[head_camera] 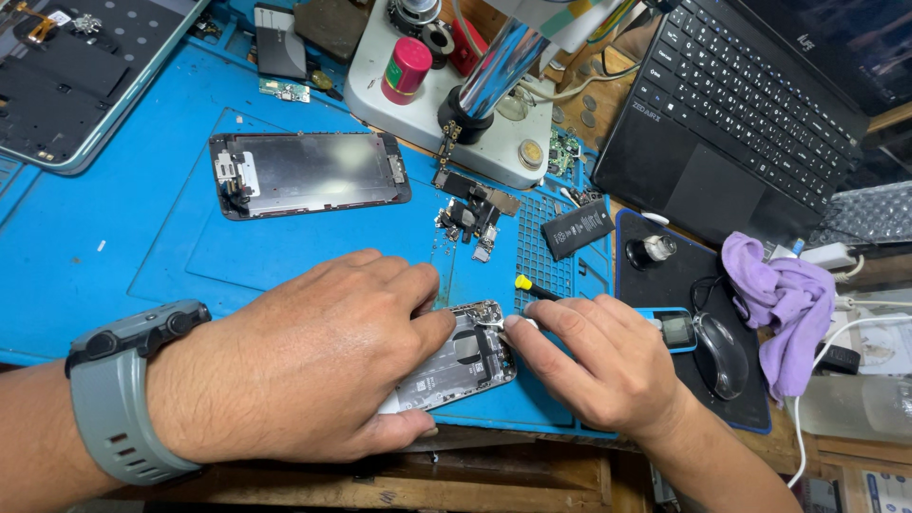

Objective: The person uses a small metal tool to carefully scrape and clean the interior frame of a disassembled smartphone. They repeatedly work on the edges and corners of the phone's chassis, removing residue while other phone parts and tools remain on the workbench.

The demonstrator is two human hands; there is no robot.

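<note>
Seen from above, a person works over a blue silicone repair mat (114, 237) on a wooden bench. At far left, a grey rubbery wristwatch (123, 380) circles the left wrist. The left hand (313, 356) lies palm down, fingers curled and pressing on an opened smartphone with its silver metal innards exposed (465, 356), pinning it to the mat near the front edge.

Above it lies a detached phone screen panel with a dull grey metal back (309, 173), and to its right a scatter of tiny black and silver phone parts (470, 214), beside the white base of a microscope stand (418, 95).

The right hand (608, 366) pinches a slim tool with a yellow tip (524, 283), its fingertips touching the phone's upper right corner; whether the tool's working end touches the phone cannot be told.

A slip there would likely scratch the board or tear a thin ribbon cable. The loose parts sit close enough that a sweeping sleeve could scatter them.

Further right sit a black mouse (720, 353) on a black pad, a crumpled soft lilac cloth (784, 304), and a black laptop with matte keys (750, 104).
</note>
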